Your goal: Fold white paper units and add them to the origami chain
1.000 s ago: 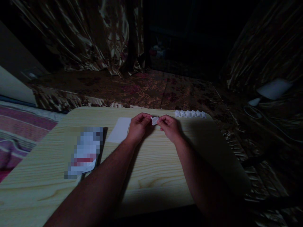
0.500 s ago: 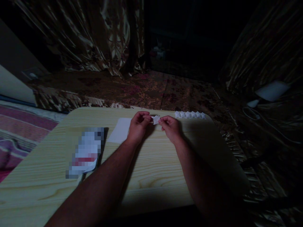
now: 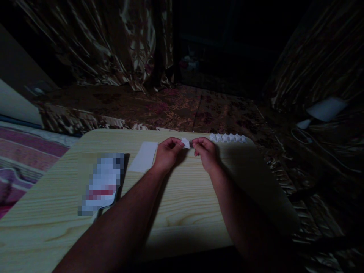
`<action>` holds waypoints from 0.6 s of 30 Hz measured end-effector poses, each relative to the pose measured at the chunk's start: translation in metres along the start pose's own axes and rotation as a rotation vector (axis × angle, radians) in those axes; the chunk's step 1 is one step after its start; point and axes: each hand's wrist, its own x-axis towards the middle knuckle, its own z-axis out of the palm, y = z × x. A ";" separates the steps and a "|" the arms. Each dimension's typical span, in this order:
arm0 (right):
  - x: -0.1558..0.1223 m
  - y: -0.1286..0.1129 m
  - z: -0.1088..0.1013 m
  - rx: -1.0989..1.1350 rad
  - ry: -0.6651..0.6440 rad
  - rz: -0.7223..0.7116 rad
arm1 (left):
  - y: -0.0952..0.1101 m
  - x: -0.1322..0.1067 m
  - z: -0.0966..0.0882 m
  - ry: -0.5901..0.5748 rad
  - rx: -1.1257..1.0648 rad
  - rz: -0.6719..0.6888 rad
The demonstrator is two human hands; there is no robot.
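Observation:
Between thumb and fingers, my left hand (image 3: 167,154) pinches a small folded white paper (image 3: 185,143) just above the table. My right hand (image 3: 205,151) is closed at the paper's right side, thumb against fingertips. A small greyish bit shows at those fingertips; whether it belongs to the same paper I cannot make out. Left of my left hand lies a flat white sheet of paper (image 3: 143,156), partly behind the wrist. Several small folded white paper pieces (image 3: 228,138) stand in a row at the table's far edge, right of my right hand.
A light wooden table (image 3: 182,212) lies under both arms. At its left rests a blurred-out flat object (image 3: 104,182). Beyond the far edge is a dark patterned cloth surface (image 3: 170,106) with curtains above. A white lamp (image 3: 327,109) with a cord stands at the right.
The folded paper has shifted slightly left and turned in my left fingers. My right fingertips have moved a little right, away from its main body.

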 end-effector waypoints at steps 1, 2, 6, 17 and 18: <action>0.001 0.000 -0.001 0.032 -0.010 -0.003 | 0.000 0.000 0.000 -0.015 -0.015 -0.014; 0.001 0.000 -0.002 0.057 -0.029 -0.007 | 0.000 0.000 0.000 -0.035 -0.027 -0.027; 0.003 0.002 -0.003 0.108 -0.108 -0.008 | 0.003 0.000 0.000 -0.116 -0.040 -0.078; 0.003 0.006 -0.004 0.154 -0.209 -0.008 | 0.001 0.000 -0.005 -0.258 -0.061 -0.113; 0.003 0.006 -0.004 0.159 -0.218 0.001 | 0.000 0.000 -0.005 -0.268 -0.068 -0.120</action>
